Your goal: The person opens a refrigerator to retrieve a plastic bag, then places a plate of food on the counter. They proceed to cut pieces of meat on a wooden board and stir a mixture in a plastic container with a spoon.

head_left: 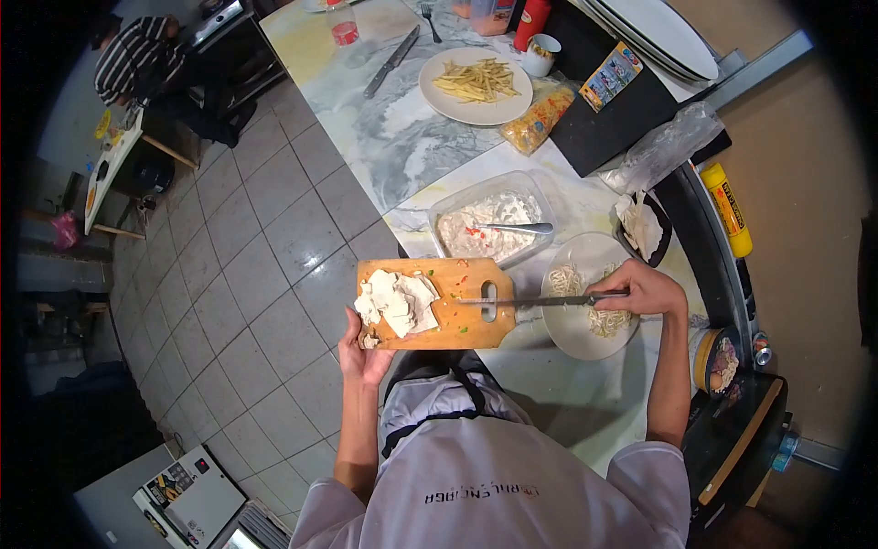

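Note:
My left hand (367,355) is closed on the left end of a wooden cutting board (480,337), holding it up in front of me. A heap of white chopped food (399,302) lies on that end, with small green and red bits beside it. My right hand (647,289) grips a knife (558,300) by its dark handle; the blade points left across the board's handle slot. Under the knife is a white plate (585,249) with small piles of pale shreds. Just beyond the board sits a plastic container (437,215) of creamy mix with a spoon (523,227) in it.
Further along the marble counter (402,146) are a plate of fries (476,87), another knife (393,62), a fork (431,23), a red-labelled bottle (343,26) and a packet (540,117). A black bowl (651,229) stands right. Another person (151,69) is across the tiled floor.

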### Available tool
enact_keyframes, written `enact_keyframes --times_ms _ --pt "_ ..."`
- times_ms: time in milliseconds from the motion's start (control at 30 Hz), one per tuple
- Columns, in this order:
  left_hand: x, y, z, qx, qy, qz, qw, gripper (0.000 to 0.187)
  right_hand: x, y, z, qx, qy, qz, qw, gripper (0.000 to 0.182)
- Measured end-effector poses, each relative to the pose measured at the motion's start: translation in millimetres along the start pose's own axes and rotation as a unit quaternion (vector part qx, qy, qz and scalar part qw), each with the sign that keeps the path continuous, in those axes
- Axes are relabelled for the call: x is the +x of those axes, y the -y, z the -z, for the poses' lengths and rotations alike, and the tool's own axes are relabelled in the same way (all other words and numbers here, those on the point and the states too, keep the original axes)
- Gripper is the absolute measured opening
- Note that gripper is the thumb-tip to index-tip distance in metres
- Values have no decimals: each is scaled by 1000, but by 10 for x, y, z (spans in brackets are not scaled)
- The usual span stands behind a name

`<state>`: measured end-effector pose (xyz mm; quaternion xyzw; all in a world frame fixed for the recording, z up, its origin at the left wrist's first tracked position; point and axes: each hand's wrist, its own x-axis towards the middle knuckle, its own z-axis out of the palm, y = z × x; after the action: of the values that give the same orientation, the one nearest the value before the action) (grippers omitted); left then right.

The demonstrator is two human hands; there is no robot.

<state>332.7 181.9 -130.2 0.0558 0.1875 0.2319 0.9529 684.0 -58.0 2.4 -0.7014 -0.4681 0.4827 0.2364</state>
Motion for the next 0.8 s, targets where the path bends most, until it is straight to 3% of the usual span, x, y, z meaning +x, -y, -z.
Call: enact_keyframes --times_ms 33,167,333,467,533,633,767,800 --pt "1 0 0 0 1 1 1000 58 6 56 -21 17 35 -20 999 30" --pt "11 -6 14 -7 1 11 1000 58 49 25 -32 -50 16 -27 998 31" --pt "6 -9 36 -14 -11 13 1000 58 55 -162 -9 70 -109 -39 991 31" --pt "-1 -6 15 -9 -10 6 1000 58 -10 -72 31 43 -103 -45 993 30" --pt "-5 -11 27 -8 -8 4 1000 58 -47 -51 15 -20 -56 3 998 27" --pt "-18 -13 47 -13 2 11 1000 57 -50 75 -28 5 15 -24 1000 25" --pt "-26 -14 42 -7 10 16 1000 58 12 107 -102 -62 14 -53 997 26" --pt "-32 -16 33 -6 13 16 1000 59 21 75 -124 -46 -67 -38 996 26"
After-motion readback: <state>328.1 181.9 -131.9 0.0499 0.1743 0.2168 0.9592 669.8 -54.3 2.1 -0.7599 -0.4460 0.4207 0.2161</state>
